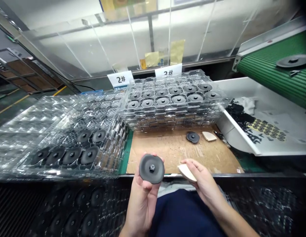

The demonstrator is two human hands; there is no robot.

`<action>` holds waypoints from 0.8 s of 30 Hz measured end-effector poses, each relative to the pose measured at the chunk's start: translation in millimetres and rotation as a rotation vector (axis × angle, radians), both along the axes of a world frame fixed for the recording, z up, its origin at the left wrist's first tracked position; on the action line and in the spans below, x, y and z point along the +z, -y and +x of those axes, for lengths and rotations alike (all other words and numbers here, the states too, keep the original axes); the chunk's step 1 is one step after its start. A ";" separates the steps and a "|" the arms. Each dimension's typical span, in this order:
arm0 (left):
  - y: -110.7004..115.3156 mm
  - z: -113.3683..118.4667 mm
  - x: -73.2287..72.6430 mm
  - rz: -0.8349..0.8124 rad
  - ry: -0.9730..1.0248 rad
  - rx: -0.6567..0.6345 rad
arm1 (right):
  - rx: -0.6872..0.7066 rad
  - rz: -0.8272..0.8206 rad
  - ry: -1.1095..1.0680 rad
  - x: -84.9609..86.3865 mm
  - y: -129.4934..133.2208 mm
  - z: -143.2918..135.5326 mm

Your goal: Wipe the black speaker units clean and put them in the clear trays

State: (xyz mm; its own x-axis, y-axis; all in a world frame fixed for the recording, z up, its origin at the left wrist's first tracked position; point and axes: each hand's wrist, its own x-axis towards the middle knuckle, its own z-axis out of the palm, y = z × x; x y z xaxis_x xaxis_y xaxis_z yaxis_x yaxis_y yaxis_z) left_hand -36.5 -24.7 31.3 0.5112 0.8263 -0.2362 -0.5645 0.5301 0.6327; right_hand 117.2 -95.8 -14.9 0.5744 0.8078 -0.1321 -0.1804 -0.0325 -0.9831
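Observation:
A round dark grey disc with a small hub at its centre (pixel 156 174) faces up toward me, gripped at the rim by my left hand (pixel 145 194). In my right hand (pixel 202 179), pinched between thumb and fingers, is a cream-coloured pad (pixel 187 173), a little to the right of the disc and apart from it. Both hands are over the front edge of the bench. Beyond them, another dark disc (pixel 192 137) lies on the cardboard sheet (pixel 163 148), with a second cream pad (pixel 209 136) beside it.
Stacked clear plastic trays (pixel 172 112) holding dark discs stand at the back, with more trays (pixel 69 138) to the left. On the right is a white bin (pixel 286 118) with black scraps and a yellow sheet of small parts. A green conveyor (pixel 268 65) carries another disc.

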 end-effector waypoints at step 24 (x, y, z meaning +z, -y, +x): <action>-41.5 15.5 -28.7 -0.217 -0.094 -0.189 | 0.397 0.067 0.907 72.6 -62.7 16.5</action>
State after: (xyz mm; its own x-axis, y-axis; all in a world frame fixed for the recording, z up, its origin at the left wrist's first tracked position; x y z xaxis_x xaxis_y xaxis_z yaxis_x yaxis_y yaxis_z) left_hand -21.0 16.8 2.6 0.6184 0.6439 -0.4505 -0.3872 0.7486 0.5383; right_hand 133.7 -33.2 57.7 0.1216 0.9532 0.2768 0.6535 0.1330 -0.7452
